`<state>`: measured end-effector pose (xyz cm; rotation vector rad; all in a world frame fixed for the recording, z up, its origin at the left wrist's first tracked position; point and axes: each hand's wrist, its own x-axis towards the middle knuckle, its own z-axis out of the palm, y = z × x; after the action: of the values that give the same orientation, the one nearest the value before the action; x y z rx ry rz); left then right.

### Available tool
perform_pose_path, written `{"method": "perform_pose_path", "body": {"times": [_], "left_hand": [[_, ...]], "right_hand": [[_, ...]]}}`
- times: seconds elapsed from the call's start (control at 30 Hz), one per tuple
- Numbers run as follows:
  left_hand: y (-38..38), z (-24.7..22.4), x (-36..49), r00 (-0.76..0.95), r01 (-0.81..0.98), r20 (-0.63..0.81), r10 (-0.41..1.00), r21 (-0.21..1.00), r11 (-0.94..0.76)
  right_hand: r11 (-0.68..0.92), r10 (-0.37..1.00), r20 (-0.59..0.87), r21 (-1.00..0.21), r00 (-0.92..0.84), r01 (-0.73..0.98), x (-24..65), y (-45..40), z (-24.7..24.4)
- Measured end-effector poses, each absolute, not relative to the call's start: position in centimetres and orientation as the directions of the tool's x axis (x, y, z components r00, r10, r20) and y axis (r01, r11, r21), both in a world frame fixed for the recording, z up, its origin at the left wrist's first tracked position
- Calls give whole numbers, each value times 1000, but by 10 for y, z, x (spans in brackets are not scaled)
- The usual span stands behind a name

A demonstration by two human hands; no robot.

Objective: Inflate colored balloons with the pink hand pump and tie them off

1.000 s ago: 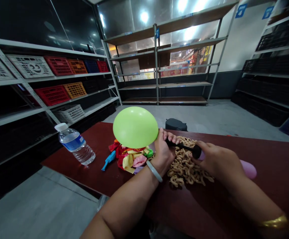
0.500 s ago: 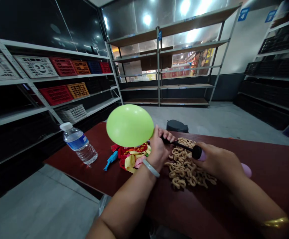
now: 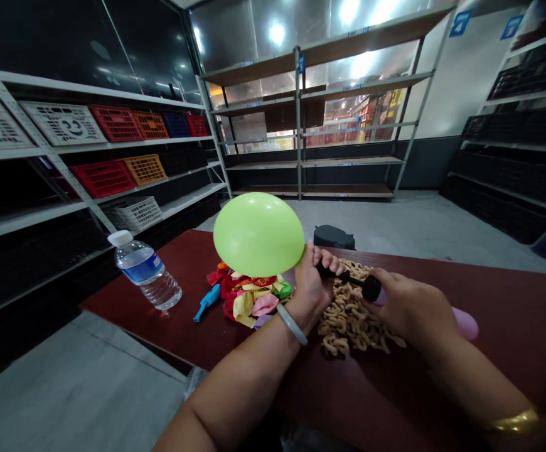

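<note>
A light-green inflated balloon (image 3: 258,234) stands out beyond my left hand (image 3: 313,282). That hand is closed around the balloon's neck and the black end of a balloon pump (image 3: 465,322); the join is hidden by my fingers. My right hand (image 3: 407,307) is wrapped around the pump's lilac body, with its black collar showing past the thumb. A short black rod runs between the two hands. Below the balloon lies a pile of limp, mixed-colour balloons (image 3: 247,300), with a blue limp balloon (image 3: 207,302) at its left.
Small curled tan pieces (image 3: 348,329) are heaped under the pump. A water bottle (image 3: 148,273) stands on the dark red table (image 3: 127,314) at left. A black object (image 3: 333,236) shows past the far edge. Shelves with crates (image 3: 115,123) line the left wall.
My left hand and the green balloon have moved to the right, closer to my right hand. Less of the black rod shows between the hands. My right hand has hardly moved.
</note>
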<state>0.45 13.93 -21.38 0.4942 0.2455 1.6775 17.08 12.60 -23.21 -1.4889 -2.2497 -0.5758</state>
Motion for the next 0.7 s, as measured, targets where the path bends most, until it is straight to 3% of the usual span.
{"method": "perform_pose_path", "body": {"times": [0.23, 0.43, 0.53, 0.7], "left_hand": [[126, -221, 30, -77, -821, 157, 985, 550, -152], [135, -203, -3, -106, -863, 154, 982, 476, -167], [141, -188, -33, -213, -854, 164, 963, 448, -265], [146, -184, -48, -256, -872, 162, 953, 387, -300]], "right_hand": [[431, 725, 548, 112, -418, 895, 163, 119, -228], [464, 737, 531, 53, -418, 884, 173, 128, -228], [466, 757, 512, 14, -407, 885, 188, 139, -229], [401, 766, 516, 82, -383, 912, 205, 145, -228]]}}
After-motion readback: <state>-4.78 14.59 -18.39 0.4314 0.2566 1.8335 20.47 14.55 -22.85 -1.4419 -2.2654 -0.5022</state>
